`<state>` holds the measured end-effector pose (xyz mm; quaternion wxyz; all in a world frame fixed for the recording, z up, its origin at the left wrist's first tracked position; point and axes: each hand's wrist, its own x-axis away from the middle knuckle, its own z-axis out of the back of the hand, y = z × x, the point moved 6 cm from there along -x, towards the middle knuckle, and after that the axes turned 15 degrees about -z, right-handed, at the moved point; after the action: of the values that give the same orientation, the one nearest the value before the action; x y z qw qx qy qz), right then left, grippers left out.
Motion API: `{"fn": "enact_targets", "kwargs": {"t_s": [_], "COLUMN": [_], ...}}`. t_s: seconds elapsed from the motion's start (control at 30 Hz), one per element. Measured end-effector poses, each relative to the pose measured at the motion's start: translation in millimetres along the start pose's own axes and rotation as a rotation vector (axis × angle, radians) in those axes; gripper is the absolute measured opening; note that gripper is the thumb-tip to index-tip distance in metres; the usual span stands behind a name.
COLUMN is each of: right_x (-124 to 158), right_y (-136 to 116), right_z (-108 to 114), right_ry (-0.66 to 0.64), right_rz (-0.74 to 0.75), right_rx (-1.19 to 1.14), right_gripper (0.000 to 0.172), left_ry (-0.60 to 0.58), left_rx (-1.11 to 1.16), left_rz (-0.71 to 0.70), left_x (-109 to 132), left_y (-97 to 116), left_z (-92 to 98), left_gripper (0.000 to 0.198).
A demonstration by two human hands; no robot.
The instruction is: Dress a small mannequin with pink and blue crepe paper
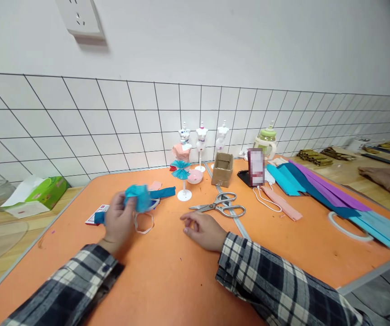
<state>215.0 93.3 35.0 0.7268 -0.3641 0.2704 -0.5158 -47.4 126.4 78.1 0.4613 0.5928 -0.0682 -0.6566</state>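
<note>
My left hand [120,222] is closed on a gathered piece of bright blue crepe paper [138,198], blurred by motion, held above the left part of the orange table. Below it lies a loop of white elastic [144,231]. A darker blue strip [162,193] lies just beyond. My right hand [204,230] rests on the table, fingers loosely bent and apart, with nothing in it. Close behind that hand lie metal scissors [220,206], blades toward the left. A small white dress form [184,194] with a blue pleated ruffle stands between and beyond my hands.
More mini dress forms [201,136] line the wall beside a pink bowl [195,176], a cardboard box [222,170] and a propped phone [256,166]. Coloured paper sheets [330,190] cover the right side. A tissue pack [41,195] sits left; another person's hand [385,178] shows far right.
</note>
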Motion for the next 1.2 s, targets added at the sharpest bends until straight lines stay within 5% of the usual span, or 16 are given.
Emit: {"fn": "enact_targets", "kwargs": {"t_s": [0.07, 0.17, 0.23, 0.33, 0.5, 0.6, 0.73, 0.83, 0.93, 1.07, 1.2], "right_x": [-2, -7, -10, -14, -15, -15, -17, -20, -22, -19, -14], "right_y": [4, 11, 14, 19, 21, 24, 31, 35, 39, 37, 23], "right_z": [8, 10, 6, 0, 6, 13, 15, 12, 20, 51, 76], "right_ry": [0.03, -0.035, -0.095, -0.106, 0.05, 0.134, 0.164, 0.092, 0.147, 0.374, 0.386], "right_rz": [-0.044, -0.071, -0.093, -0.148, -0.164, -0.206, -0.281, -0.325, -0.34, -0.286, -0.165], "right_rx": [-0.231, -0.556, -0.603, -0.501, -0.256, -0.207, -0.267, -0.48, -0.566, -0.344, 0.236], "right_gripper": [0.053, 0.067, 0.06, 0.028, 0.009, 0.008, 0.01, 0.013, 0.036, 0.055, 0.044], "left_ry": [-0.154, -0.444, -0.459, -0.386, -0.357, -0.34, -0.198, -0.568, -0.996, -1.03, -0.987], "left_rx": [0.131, 0.581, 0.703, 0.73, 0.697, 0.525, 0.153, 0.024, 0.056, 0.068, 0.04], "left_rz": [0.067, 0.352, 0.443, 0.494, 0.527, 0.358, -0.176, -0.526, -0.756, -0.805, -0.638], "left_x": [23, 57, 64, 61, 55, 47, 33, 44, 64, 62, 51], "left_y": [15, 23, 22, 9, 2, 11, 46, 75, 91, 91, 70], "left_z": [-36.7, -83.8, -90.7, -86.4, -85.5, -75.1, -36.6, -43.4, -62.9, -71.2, -68.3], "left_gripper": [0.036, 0.037, 0.036, 0.033, 0.037, 0.035, 0.026, 0.02, 0.023, 0.032, 0.025]}}
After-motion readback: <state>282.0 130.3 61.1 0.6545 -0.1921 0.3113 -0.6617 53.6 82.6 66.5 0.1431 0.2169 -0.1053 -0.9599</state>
